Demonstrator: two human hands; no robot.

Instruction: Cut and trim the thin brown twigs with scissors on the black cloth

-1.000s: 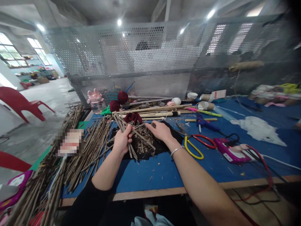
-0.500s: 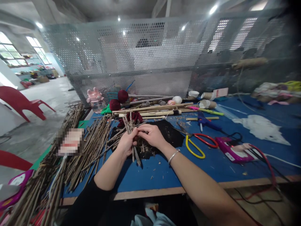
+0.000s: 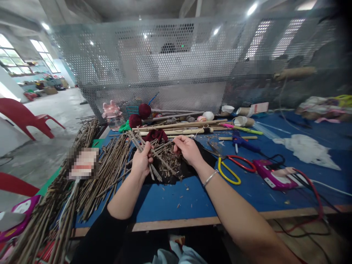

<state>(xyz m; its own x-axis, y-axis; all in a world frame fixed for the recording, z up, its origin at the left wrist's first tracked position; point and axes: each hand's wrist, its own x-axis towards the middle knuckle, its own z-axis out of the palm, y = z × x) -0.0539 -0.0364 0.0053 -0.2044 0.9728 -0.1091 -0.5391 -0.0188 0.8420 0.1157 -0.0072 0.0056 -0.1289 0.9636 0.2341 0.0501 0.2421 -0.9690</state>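
Note:
A small bundle of thin brown twigs (image 3: 154,172) is gripped in my left hand (image 3: 141,161), the ends fanning out above and below the fist. To its right, my right hand (image 3: 188,149) has thumb and fingertips pinched together; whatever is between them is too small to make out. Beneath both hands lies a black cloth (image 3: 205,156) covered with broken twig bits and debris (image 3: 173,163). A larger pile of twigs (image 3: 107,172) spreads out left of my left hand. Dark red fabric (image 3: 156,135) sits just behind the hands.
Scissors with red and yellow handles (image 3: 229,172), a blue glue gun (image 3: 243,142) and a purple power box (image 3: 272,176) with cables are on the right. Long sticks (image 3: 181,126) and dark red balls (image 3: 144,110) line the back, before a perforated metal screen (image 3: 176,73).
My right hand has moved right, away from my left hand. The twigs in my left hand have tilted leftward at the top and spread apart, uncovering the debris on the cloth.

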